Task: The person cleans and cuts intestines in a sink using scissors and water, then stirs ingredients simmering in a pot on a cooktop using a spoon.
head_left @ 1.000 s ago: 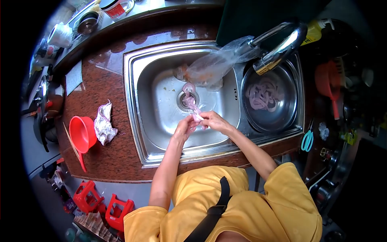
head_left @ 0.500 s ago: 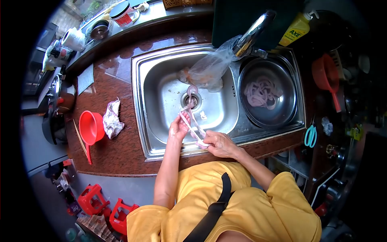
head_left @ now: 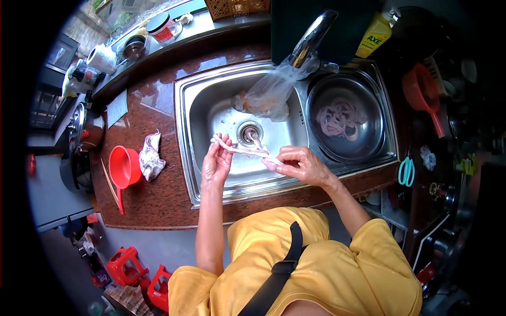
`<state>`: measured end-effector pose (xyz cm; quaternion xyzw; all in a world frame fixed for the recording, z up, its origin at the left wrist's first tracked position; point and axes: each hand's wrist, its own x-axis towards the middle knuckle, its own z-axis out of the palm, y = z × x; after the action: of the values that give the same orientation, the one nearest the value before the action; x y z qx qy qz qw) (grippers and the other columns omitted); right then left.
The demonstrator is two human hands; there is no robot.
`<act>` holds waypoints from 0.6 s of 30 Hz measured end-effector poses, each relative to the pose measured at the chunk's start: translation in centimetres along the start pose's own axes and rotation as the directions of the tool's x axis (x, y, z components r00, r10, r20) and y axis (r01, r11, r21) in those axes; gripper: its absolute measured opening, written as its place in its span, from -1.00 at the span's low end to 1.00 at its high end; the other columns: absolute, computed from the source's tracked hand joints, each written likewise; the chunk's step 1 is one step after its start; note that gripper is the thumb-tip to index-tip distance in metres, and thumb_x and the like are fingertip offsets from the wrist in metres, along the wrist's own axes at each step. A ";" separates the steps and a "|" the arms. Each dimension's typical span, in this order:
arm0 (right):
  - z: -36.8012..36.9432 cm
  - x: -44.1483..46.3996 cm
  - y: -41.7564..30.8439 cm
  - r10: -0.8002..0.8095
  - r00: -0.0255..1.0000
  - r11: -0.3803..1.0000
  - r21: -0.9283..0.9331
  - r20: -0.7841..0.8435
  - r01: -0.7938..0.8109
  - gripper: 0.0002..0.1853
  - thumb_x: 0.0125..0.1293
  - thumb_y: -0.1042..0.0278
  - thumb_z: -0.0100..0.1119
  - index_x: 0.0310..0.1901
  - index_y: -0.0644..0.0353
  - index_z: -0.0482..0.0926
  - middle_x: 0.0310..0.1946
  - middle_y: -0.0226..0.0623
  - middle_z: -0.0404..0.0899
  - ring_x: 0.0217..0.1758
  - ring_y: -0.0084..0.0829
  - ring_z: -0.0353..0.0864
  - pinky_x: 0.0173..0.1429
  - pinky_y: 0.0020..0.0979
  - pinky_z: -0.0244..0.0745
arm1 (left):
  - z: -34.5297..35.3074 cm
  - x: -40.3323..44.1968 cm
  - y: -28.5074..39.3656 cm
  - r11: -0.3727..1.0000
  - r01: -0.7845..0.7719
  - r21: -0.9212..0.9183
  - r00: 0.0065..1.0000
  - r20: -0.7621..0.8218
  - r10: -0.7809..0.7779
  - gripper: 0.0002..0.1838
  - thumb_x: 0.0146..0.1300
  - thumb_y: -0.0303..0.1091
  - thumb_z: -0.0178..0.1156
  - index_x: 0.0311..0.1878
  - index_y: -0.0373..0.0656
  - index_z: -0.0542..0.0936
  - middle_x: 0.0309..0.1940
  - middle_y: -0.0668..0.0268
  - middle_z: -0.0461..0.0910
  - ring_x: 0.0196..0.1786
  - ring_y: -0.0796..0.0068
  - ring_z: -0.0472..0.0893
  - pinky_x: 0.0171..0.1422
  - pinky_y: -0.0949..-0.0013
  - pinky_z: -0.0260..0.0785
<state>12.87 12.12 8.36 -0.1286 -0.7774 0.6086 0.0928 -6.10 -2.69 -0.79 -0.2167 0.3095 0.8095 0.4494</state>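
A pale pink, slippery-looking strip (head_left: 245, 150) is stretched between my two hands above the front of the left sink basin (head_left: 208, 113). My left hand (head_left: 216, 160) pinches its left end, and my right hand (head_left: 299, 165) grips the other end, fingers closed. Part of the strip hangs toward the drain (head_left: 249, 132). More pale pink strips (head_left: 340, 119) lie coiled in a round metal bowl (head_left: 371, 142) to the right. Behind the drain, a clear plastic bag (head_left: 272, 92) with orange-brown bits inside hangs below the faucet (head_left: 313, 39).
On the left counter are a red dipper (head_left: 124, 167), a crumpled whitish cloth (head_left: 152, 158) and chopsticks (head_left: 109, 181). Teal-handled scissors (head_left: 406, 172), a second red dipper (head_left: 421, 89) and a yellow soap bottle (head_left: 375, 36) are at the right. Red stools (head_left: 126, 266) stand on the floor.
My hands have moved apart from each other, drawing the strip out sideways between them. The strip's tail has shifted over the drain. The camera view has also shifted slightly.
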 end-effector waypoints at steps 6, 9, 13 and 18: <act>-2.6 1.4 -4.5 -0.161 0.986 0.987 0.028 0.043 0.159 -0.83 0.09 0.36 0.17 -0.43 0.33 0.57 -0.64 -0.34 0.37 -0.57 -0.52 0.29 -0.47 -0.47 0.18 | 4.8 -4.1 2.6 0.988 -0.130 0.083 0.968 0.226 0.109 -0.67 0.23 -0.47 0.02 0.08 -0.30 0.34 -0.12 0.01 0.50 -0.09 0.28 0.57 -0.05 0.31 0.52; -3.2 2.2 -7.3 -0.269 0.961 0.962 0.072 0.067 0.264 -0.85 0.06 0.39 0.18 -0.45 0.33 0.56 -0.65 -0.32 0.36 -0.60 -0.52 0.28 -0.49 -0.46 0.17 | 5.9 -5.2 3.1 0.993 -0.119 0.015 0.970 0.215 0.113 -0.68 0.24 -0.48 0.01 0.06 -0.31 0.36 -0.15 0.04 0.52 -0.09 0.30 0.56 0.00 0.30 0.50; -3.1 2.4 -9.8 -0.350 0.922 0.937 0.080 0.167 0.341 -0.84 0.02 0.39 0.16 -0.49 0.34 0.53 -0.67 -0.29 0.34 -0.61 -0.48 0.29 -0.50 -0.43 0.17 | 6.2 -5.5 2.5 0.978 0.071 -0.194 0.961 0.277 -0.015 -0.73 0.25 -0.48 -0.02 0.01 -0.31 0.41 -0.18 0.12 0.54 -0.11 0.36 0.56 0.02 0.34 0.48; -1.8 1.9 -6.8 -0.326 0.893 0.941 0.013 0.309 0.339 -0.78 0.01 0.35 0.12 -0.64 0.32 0.47 -0.74 -0.30 0.27 -0.64 -0.41 0.27 -0.52 -0.37 0.13 | 1.3 0.2 0.9 0.973 0.069 -0.220 0.987 0.155 -0.035 -0.79 0.25 -0.40 0.00 -0.10 -0.26 0.48 -0.18 0.16 0.55 -0.08 0.36 0.55 0.03 0.34 0.44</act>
<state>10.99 12.83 15.34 0.1003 -0.8050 0.5803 0.0710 -7.07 -1.99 0.28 -0.2126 0.1755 0.8412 0.4652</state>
